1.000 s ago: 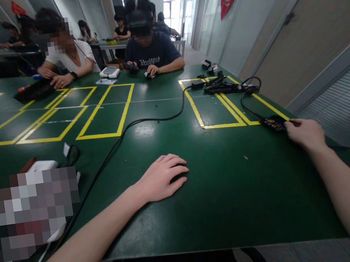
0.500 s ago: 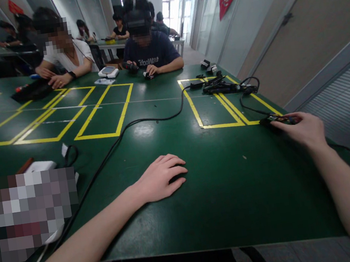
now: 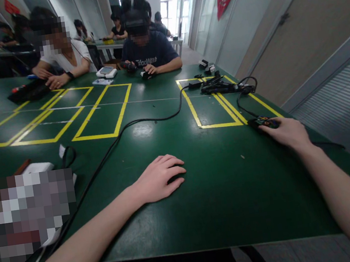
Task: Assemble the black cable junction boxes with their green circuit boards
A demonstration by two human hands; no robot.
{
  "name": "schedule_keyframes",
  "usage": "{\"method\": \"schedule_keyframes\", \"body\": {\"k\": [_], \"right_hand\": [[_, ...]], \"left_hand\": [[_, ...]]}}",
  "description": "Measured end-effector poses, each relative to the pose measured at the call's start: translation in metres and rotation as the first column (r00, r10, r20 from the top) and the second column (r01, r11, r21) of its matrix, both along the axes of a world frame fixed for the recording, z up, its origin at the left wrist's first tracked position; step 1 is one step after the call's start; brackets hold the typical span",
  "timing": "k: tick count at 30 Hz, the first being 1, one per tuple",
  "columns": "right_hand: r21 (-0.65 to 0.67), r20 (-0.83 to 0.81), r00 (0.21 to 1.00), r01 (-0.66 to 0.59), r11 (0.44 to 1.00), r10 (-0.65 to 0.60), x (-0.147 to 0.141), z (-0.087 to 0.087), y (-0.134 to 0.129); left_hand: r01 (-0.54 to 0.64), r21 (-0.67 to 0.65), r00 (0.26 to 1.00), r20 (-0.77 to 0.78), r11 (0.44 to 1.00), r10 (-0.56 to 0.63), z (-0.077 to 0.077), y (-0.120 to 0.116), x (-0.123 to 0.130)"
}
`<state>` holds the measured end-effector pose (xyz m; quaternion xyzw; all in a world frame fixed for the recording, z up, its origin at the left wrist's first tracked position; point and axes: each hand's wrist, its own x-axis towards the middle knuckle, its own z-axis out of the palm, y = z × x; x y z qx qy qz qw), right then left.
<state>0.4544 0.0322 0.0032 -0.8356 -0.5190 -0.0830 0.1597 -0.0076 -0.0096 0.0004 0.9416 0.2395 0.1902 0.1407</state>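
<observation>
- Your right hand (image 3: pixel 289 133) is the nearer one, its thumb and fingers gripping the near right end of the dark patterned object (image 3: pixel 265 122).
- From that palm, the object lies towards ten o'clock, on the green table (image 3: pixel 216 194), its long axis running roughly ten to four.
- Your left hand (image 3: pixel 161 178) rests palm down, fingers loose and slightly spread, grasping nothing visible; the object is well apart, between two and three o'clock.

Bright windows (image 3: pixel 171 8) beyond green table (image 3: pixel 216 194)
</observation>
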Motion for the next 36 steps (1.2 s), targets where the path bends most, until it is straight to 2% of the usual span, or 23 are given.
{"method": "schedule_keyframes", "body": {"k": [1, 3, 5, 7, 8, 9, 11, 13, 14, 15, 16, 18, 21, 27, 32, 36], "right_hand": [[-0.051, -0.014, 1.000, -0.005, 0.999, 0.005, -0.013, 0.002, 0.000], [-0.084, -0.024, 0.995, -0.100, 0.991, 0.098, -0.042, 0.003, 0.001], [-0.054, -0.043, 0.971, -0.237, 0.970, 0.234, -0.073, 0.000, -0.001], [0.012, -0.080, 0.908, -0.411, 0.912, 0.410, -0.104, -0.005, -0.007], [0.057, -0.098, 0.839, -0.532, 0.845, 0.535, -0.121, -0.007, -0.012], [0.097, -0.116, 0.735, -0.661, 0.744, 0.668, -0.137, -0.009, -0.018], [0.140, -0.153, 0.472, -0.859, 0.492, 0.868, -0.167, -0.010, -0.034], [0.138, -0.183, 0.238, -0.954, 0.264, 0.954, -0.191, -0.009, -0.048], [0.126, -0.190, 0.158, -0.975, 0.183, 0.969, -0.200, -0.008, -0.054], [0.118, -0.192, 0.108, -0.984, 0.133, 0.975, -0.206, -0.007, -0.058], [0.119, -0.191, 0.084, -0.987, 0.108, 0.978, -0.210, -0.006, -0.061], [0.143, -0.183, 0.092, -0.982, 0.119, 0.979, -0.212, -0.006, -0.064], [0.226, -0.166, 0.140, -0.958, 0.176, 0.976, -0.207, -0.008, -0.063], [0.338, -0.127, 0.183, -0.916, 0.216, 0.975, -0.204, -0.013, -0.056], [0.336, 0.023, 0.304, -0.900, 0.279, 0.952, -0.205, -0.009, -0.051], [0.321, 0.004, 0.281, -0.909, 0.265, 0.960, -0.201, -0.005, -0.050]], "left_hand": [[-0.001, 0.000, 1.000, 0.001, 1.000, 0.001, 0.000, 0.000, 0.000], [-0.007, -0.002, 1.000, 0.003, 1.000, 0.007, 0.000, 0.000, 0.000], [-0.012, 0.000, 1.000, 0.011, 1.000, 0.012, 0.000, 0.001, 0.000], [-0.023, 0.012, 0.999, 0.037, 1.000, 0.023, 0.001, 0.002, -0.001], [-0.032, 0.022, 0.998, 0.063, 0.999, 0.031, 0.001, 0.002, -0.001], [-0.043, 0.034, 0.994, 0.098, 0.999, 0.039, 0.002, 0.001, -0.001], [-0.055, 0.055, 0.984, 0.171, 0.997, 0.045, 0.005, 0.000, -0.001], [-0.031, 0.061, 0.979, 0.203, 0.998, 0.018, 0.007, -0.002, -0.001], [-0.010, 0.053, 0.981, 0.196, 0.999, 0.000, 0.008, -0.003, -0.002], [0.008, 0.037, 0.984, 0.177, 0.999, -0.014, 0.008, -0.003, -0.002], [0.019, 0.018, 0.988, 0.152, 1.000, -0.021, 0.007, -0.004, -0.002], [0.011, -0.014, 0.995, 0.100, 1.000, -0.010, 0.006, -0.003, -0.002], [-0.015, -0.042, 0.998, 0.052, 0.999, 0.017, 0.003, -0.002, -0.002], [-0.042, -0.092, 0.996, 0.070, 0.995, 0.048, -0.002, 0.000, -0.004], [-0.039, -0.071, 0.996, 0.073, 0.997, 0.044, -0.005, 0.001, -0.006], [-0.056, -0.036, 0.993, 0.102, 0.998, 0.059, -0.003, 0.002, -0.006]]}}
